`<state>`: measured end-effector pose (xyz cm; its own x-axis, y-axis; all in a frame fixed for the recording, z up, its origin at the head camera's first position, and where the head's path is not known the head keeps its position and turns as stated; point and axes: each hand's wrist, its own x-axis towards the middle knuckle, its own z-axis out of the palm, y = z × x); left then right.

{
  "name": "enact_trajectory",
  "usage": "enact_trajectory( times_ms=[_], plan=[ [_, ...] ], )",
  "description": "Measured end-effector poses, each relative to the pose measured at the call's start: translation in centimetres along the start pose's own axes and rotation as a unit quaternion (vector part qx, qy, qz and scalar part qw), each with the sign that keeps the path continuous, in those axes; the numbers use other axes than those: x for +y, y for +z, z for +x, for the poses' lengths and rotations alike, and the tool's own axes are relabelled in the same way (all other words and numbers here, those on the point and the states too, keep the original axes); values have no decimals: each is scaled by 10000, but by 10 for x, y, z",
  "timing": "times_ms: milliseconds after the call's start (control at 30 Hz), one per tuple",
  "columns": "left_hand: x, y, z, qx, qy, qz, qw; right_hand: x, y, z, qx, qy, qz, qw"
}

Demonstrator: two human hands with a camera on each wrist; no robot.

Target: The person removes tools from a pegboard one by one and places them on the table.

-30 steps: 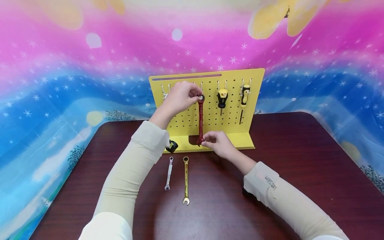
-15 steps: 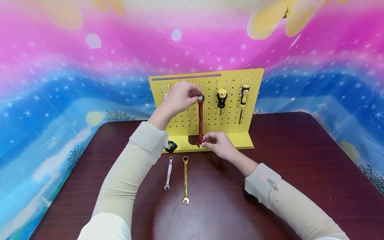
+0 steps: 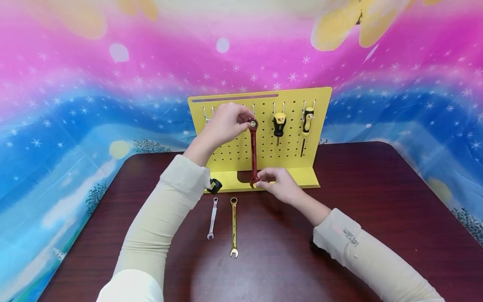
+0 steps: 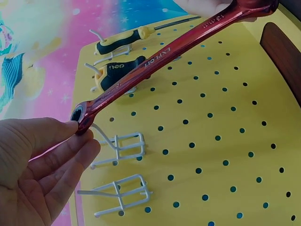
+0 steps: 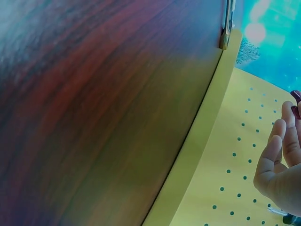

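Observation:
In the head view a red combination wrench [image 3: 253,151] stands upright in front of the yellow pegboard [image 3: 264,161]. My left hand [image 3: 226,123] pinches its ring end at the top between thumb and fingers. At the bottom, my right hand [image 3: 280,184] holds the open-jaw end by its fingertips. In the left wrist view the wrench's ring end lies close by a white wire hook [image 4: 117,146]; whether it touches the hook I cannot tell. The right wrist view shows my right hand's curled fingers with only a small red piece of the wrench [image 5: 296,112] visible.
Two screwdrivers, a stubby one [image 3: 279,123] and a longer one [image 3: 307,121], hang on the board's right half. A silver wrench [image 3: 213,218] and a gold wrench [image 3: 234,226] lie on the dark wooden table [image 3: 377,188]. A black tape measure [image 3: 215,186] sits by the board's base.
The red wrench's lower end and my right hand have shifted slightly right and down. My left hand stays at the ring end.

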<state>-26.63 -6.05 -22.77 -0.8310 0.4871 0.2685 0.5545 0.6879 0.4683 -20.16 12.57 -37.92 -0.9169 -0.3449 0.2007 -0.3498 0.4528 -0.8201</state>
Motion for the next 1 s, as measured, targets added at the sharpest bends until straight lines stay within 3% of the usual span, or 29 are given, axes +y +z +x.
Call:
enact_trajectory(
  times_ms=[500,767,1000],
  plan=[
    [5,-3,-8,-37,124,116,9998,-9,-4,-11,-73,-60,-57,9999],
    [3,0,-14,-191,161,83,9997,-9,-4,-18,-359,-85,-213,9991],
    [-2,6,-17,-382,142,-41,9992,-6,-4,-23,-625,-8,-29,9980]
  ],
)
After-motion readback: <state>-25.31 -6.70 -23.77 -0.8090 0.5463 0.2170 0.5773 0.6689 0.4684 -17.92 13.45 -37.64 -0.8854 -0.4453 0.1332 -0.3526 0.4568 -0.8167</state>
